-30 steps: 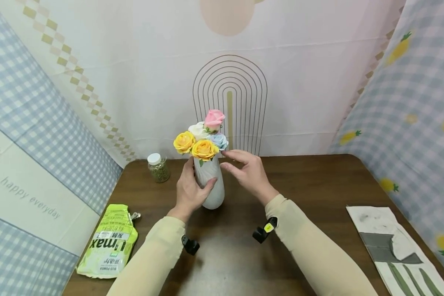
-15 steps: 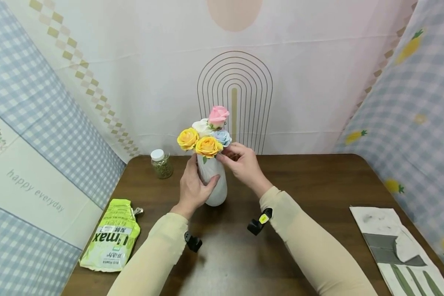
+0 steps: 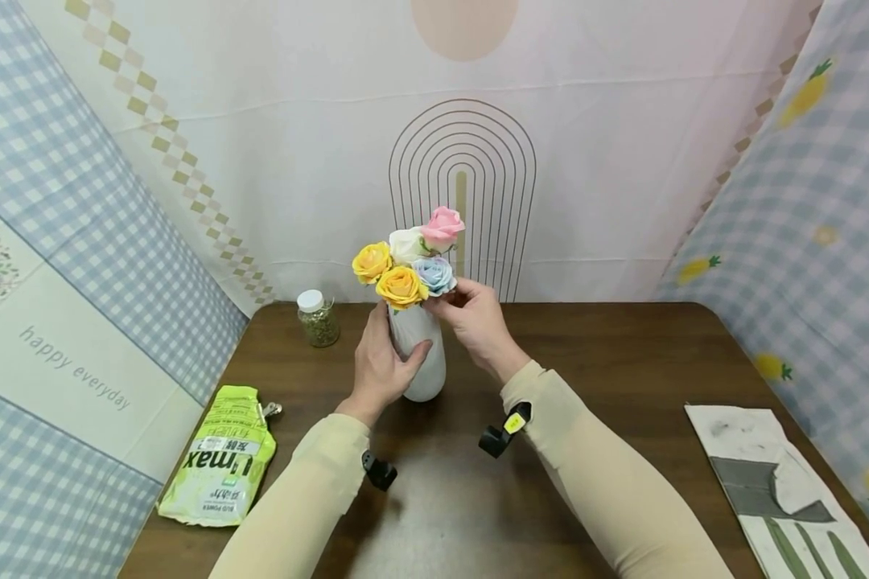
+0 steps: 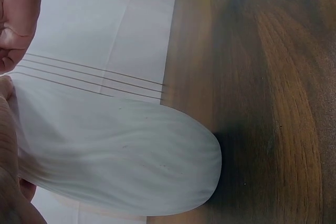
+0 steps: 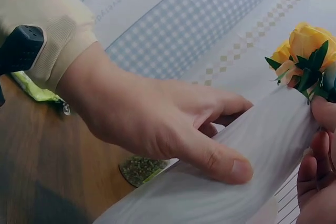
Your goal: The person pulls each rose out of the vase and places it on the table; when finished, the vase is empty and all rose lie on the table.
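A white vase (image 3: pixel 426 371) stands upright on the table, holding a pink rose (image 3: pixel 442 228), a white rose (image 3: pixel 407 246), a blue rose (image 3: pixel 435 276) and two yellow roses (image 3: pixel 401 288). My left hand (image 3: pixel 382 362) grips the vase from the left, its thumb across the front, as the right wrist view also shows. At the rim, my right hand (image 3: pixel 481 323) pinches just beneath the blue rose; the bloom partly covers the fingertips. In the left wrist view the vase (image 4: pixel 126 150) lies across the picture with its flowers out of frame.
Behind the vase to the left stands a small jar (image 3: pixel 319 319) of green bits with a white lid. A bright green bag (image 3: pixel 220 458) with a metal clip lies at the left edge. A white and grey folded piece (image 3: pixel 739 430) lies at the right. Fabric hangs behind the table.
My right hand has come in from the right and closed its fingers beneath the blue rose. The blue rose now faces more forward, and the pink rose has shifted right. The left hand keeps its grip.
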A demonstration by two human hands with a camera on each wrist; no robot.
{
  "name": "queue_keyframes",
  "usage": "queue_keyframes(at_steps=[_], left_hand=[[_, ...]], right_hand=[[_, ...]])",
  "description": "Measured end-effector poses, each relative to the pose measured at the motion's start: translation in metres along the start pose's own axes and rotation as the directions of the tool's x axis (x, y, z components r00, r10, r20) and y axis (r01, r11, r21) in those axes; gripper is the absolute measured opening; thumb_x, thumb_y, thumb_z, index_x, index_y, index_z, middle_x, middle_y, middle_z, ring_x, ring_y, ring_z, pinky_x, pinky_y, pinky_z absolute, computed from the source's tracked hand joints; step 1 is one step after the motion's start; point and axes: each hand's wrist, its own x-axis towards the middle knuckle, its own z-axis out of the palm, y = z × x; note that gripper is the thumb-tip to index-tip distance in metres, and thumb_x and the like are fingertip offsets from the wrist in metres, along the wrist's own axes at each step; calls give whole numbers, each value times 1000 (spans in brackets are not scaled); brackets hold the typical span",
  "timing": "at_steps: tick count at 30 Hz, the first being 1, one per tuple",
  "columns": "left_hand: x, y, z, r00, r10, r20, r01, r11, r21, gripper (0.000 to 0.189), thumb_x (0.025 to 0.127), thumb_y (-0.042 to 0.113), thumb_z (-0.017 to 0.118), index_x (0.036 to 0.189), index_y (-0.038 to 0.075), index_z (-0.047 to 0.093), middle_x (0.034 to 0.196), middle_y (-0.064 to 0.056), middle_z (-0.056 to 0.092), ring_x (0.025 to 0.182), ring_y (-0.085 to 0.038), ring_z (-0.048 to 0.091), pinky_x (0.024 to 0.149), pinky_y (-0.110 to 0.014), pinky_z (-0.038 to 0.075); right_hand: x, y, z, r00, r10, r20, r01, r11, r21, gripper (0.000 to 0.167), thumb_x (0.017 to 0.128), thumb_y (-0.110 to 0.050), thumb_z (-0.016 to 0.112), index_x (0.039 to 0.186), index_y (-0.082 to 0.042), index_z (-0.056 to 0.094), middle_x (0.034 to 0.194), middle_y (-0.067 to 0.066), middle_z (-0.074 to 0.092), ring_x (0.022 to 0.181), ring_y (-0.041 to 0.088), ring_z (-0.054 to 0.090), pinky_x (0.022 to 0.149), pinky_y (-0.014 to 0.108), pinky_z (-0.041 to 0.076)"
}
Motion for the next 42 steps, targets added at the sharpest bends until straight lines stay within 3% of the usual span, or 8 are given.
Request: queue_keyframes(at_steps=[4,14,18,24,29,31,37,42], left_hand=[[0,-2,0,1000,-14,20,14,1000,6,85,82,42,68,145,0,31,131,-16,49,114,-29,52,92,-47,47],[2,-2,1,1000,-12,22,12,1000,1,86,81,42,69,146,3,30,132,-15,49,115,-29,52,92,-48,47],[3,0,1,1000,-10,26,10,1000,-2,86,81,42,69,146,2,30,132,-16,49,115,-31,52,91,-49,47],[2,0,1,1000,-16,22,16,1000,-3,87,80,42,71,145,1,31,132,-16,50,114,-33,52,90,-49,46],[0,-2,0,999,-28,25,28,1000,-1,87,80,42,71,146,1,30,131,-16,50,114,-29,52,91,-48,46],[0,-3,0,999,-31,24,31,1000,-2,87,80,41,71,146,2,30,130,-16,50,114,-28,52,91,-48,46],[0,-4,1,1000,-20,21,20,1000,-8,88,80,41,72,147,3,30,133,-15,49,116,-29,51,92,-48,46],[2,-3,1,1000,-19,23,20,1000,-12,90,79,42,73,147,3,29,133,-16,49,115,-29,51,92,-49,46]], right_hand=[[3,-2,3,1000,13,-17,-13,1000,28,30,84,2,70,114,5,68,109,12,67,92,17,59,76,29,52],[2,-5,4,999,29,-32,-26,995,94,32,87,5,66,119,8,64,120,15,64,105,19,59,83,29,52],[2,-3,5,999,-8,-46,12,995,99,32,87,5,66,119,7,64,120,14,64,106,20,60,84,31,52],[2,-11,10,987,-136,-89,130,989,-69,21,85,6,68,106,9,70,107,17,68,93,13,61,74,24,53],[-6,-33,19,964,-246,-101,210,938,-275,16,83,7,68,98,11,71,100,20,67,86,13,57,66,18,49],[-6,-33,19,960,-258,-105,216,928,-304,16,82,7,69,97,10,72,98,19,68,85,14,58,65,18,49],[6,-9,14,966,-232,-117,198,948,-248,16,87,-3,69,101,2,74,99,12,71,82,11,61,66,23,51],[7,-5,13,971,-214,-105,195,967,-164,24,90,-7,67,113,0,70,109,12,69,97,14,64,78,29,54]])
